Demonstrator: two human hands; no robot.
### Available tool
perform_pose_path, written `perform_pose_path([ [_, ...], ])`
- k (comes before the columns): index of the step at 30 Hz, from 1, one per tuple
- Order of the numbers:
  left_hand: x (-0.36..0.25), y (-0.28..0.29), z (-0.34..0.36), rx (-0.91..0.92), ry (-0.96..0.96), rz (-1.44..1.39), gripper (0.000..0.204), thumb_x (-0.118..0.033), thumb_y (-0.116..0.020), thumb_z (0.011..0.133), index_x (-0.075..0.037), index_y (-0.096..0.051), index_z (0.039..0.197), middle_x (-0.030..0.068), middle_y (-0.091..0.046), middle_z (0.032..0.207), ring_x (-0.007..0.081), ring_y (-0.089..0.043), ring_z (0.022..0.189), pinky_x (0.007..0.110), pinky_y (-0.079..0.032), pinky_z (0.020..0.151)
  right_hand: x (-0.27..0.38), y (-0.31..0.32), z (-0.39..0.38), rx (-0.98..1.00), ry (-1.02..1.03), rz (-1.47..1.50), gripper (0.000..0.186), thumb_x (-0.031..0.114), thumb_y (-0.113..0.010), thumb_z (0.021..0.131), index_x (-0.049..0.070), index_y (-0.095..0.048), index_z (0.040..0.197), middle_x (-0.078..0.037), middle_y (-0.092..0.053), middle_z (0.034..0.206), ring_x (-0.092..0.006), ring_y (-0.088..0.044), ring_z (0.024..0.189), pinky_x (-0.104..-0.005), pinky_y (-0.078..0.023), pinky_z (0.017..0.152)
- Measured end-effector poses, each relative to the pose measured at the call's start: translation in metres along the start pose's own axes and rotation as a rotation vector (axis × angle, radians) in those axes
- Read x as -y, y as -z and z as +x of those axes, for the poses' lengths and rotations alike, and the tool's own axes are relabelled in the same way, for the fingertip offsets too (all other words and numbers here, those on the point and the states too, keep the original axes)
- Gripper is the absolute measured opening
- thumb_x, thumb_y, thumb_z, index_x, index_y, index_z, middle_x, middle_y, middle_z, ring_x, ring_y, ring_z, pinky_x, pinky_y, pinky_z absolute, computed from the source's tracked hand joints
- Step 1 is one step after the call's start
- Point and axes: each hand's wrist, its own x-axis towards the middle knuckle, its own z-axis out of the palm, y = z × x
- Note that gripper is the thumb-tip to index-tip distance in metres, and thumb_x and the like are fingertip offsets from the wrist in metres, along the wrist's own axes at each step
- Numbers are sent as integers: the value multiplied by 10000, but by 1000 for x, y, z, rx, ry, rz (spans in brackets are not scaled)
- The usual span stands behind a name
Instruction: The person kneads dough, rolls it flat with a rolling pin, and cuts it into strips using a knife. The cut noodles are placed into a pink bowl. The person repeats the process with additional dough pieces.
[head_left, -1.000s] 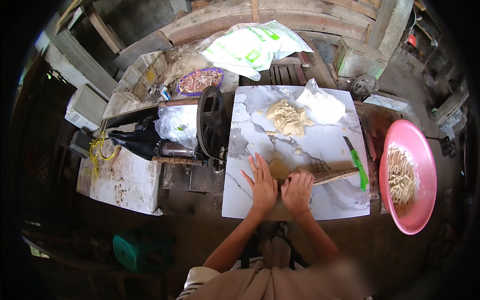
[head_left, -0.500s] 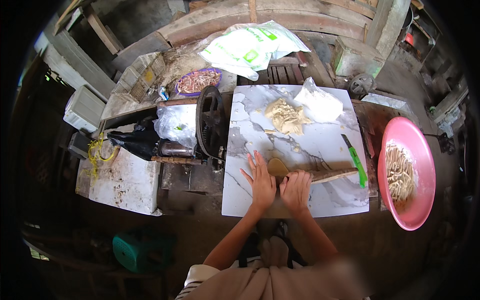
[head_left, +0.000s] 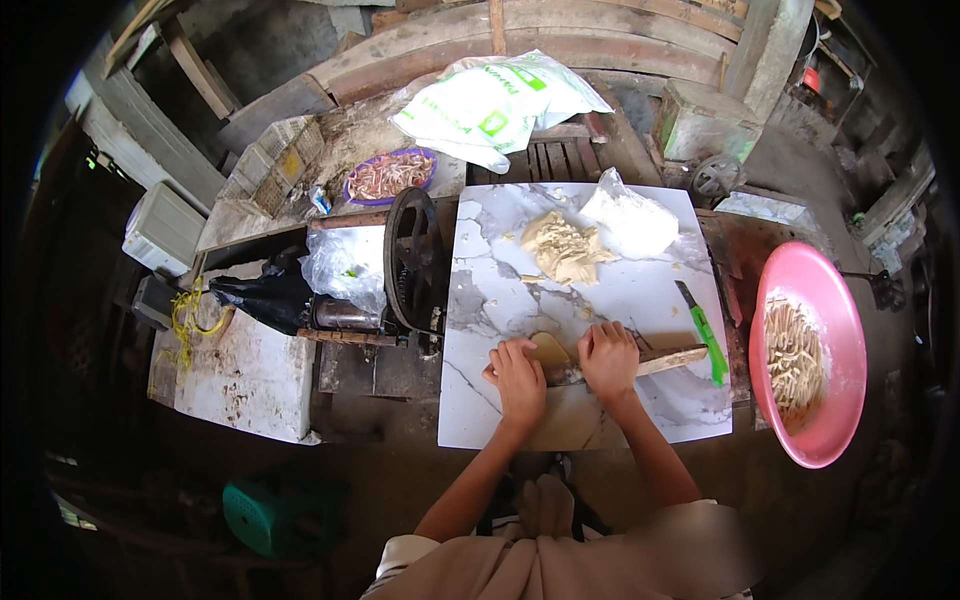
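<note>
A flat, thin piece of dough lies on the white marble-patterned board, partly covered by my hands. Across its near side runs a wooden rolling pin, its right end sticking out past my right hand. My right hand is closed over the pin's middle. At the pin's left part, my left hand has its fingers curled down beside the dough; the pin's left end is hidden beneath it. Farther back on the board sit a crumpled heap of dough and a clear plastic bag of white powder.
A green-handled cutter knife lies at the board's right side. To the right stands a pink basin with floured dough strips. A machine wheel rises close to the left edge. A purple-rimmed tray holds more strips behind.
My left hand's spread fingers have curled in. My right hand has shifted slightly right and away from me along with the pin. The whole view has tilted a little.
</note>
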Motion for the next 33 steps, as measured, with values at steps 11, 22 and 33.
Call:
perform_pose_path([
  [11, 7, -9, 19, -8, -33, -17, 125, -25, -481, 812, -101, -463, 910, 57, -479, 912, 272, -444, 918, 431, -276, 767, 0, -8, 10, -4, -52, -47, 170, 172, -546, 797, 76, -579, 661, -90, -590, 618, -277, -585, 566, -394, -460, 568],
  [22, 5, -20, 60, 15, 42, 49, 134, -50, -503, 810, -93, -455, 927, 95, -476, 943, 309, -428, 953, 486, -288, 784, -1, -20, 48, -14, -67, -48, 239, 175, -545, 814, 66, -561, 603, -109, -587, 580, -288, -576, 518, -386, -476, 569],
  [33, 3, -14, 20, -42, -12, 1, 215, -24, -510, 753, -79, -437, 947, 112, -413, 963, 307, -384, 978, 458, -257, 783, -1, -5, 7, -152, 142, -46, 198, 162, -524, 806, 65, -572, 640, -75, -525, 560, -251, -548, 574, -375, -426, 588],
])
